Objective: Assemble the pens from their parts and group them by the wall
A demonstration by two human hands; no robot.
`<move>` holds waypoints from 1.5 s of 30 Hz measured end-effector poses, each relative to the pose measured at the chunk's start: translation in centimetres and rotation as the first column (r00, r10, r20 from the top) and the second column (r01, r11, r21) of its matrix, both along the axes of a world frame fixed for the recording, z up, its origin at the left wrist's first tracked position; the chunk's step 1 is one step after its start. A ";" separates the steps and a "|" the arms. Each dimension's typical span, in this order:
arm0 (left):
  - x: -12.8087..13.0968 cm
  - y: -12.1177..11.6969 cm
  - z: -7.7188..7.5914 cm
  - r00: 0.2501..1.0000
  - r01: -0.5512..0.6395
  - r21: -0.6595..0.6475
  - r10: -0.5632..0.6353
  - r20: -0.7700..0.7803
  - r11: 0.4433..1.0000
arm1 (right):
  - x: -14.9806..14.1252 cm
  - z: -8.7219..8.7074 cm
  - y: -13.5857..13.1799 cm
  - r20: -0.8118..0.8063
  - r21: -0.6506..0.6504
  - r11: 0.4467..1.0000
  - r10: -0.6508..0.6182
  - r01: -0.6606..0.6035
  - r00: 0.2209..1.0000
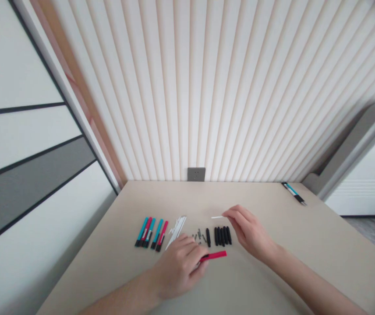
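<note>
My left hand point(182, 267) is closed around a red pen barrel point(218, 255), whose red end sticks out to the right; a dark part shows at the fingers. Between the thumb and fingertips of my right hand point(248, 229) is a thin white stick point(217, 217), pointing left above the table. Below it lies a row of several black pen grips point(223, 236), with a single black grip point(208, 237) just left of them. Small grey metal pieces point(199, 234) are scattered beside my left hand. Long white sticks point(177, 232) lie partly behind that hand.
Several blue and red pen barrels point(151, 234) with black ends lie at the left of the table point(256, 280). Two assembled pens point(293, 193) rest near the far right corner. A wall socket point(196, 174) sits at the table's back edge. A grey-white headboard-like panel point(355, 153) stands right.
</note>
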State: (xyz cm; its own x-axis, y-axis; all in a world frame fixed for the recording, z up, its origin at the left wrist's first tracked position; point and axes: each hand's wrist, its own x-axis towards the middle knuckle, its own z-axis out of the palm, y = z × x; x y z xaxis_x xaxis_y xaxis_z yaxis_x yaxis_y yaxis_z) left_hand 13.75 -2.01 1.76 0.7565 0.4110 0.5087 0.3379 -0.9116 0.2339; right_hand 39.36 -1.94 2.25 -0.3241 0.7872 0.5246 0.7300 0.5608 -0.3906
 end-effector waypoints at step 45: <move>-2.3 1.2 -1.4 0.996 -0.053 0.048 0.056 -0.066 0.997 | 0.8 -1.8 -4.6 -0.022 -0.007 0.983 0.185 -0.185 0.983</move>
State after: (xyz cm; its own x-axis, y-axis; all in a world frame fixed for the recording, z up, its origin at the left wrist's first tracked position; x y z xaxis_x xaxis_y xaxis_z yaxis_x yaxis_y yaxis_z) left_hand 11.48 -0.78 0.40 0.7668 0.4295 0.4770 0.4006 -0.9009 0.1670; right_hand 40.15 -6.55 0.43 -0.4535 0.7197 0.5257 0.6055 0.6816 -0.4107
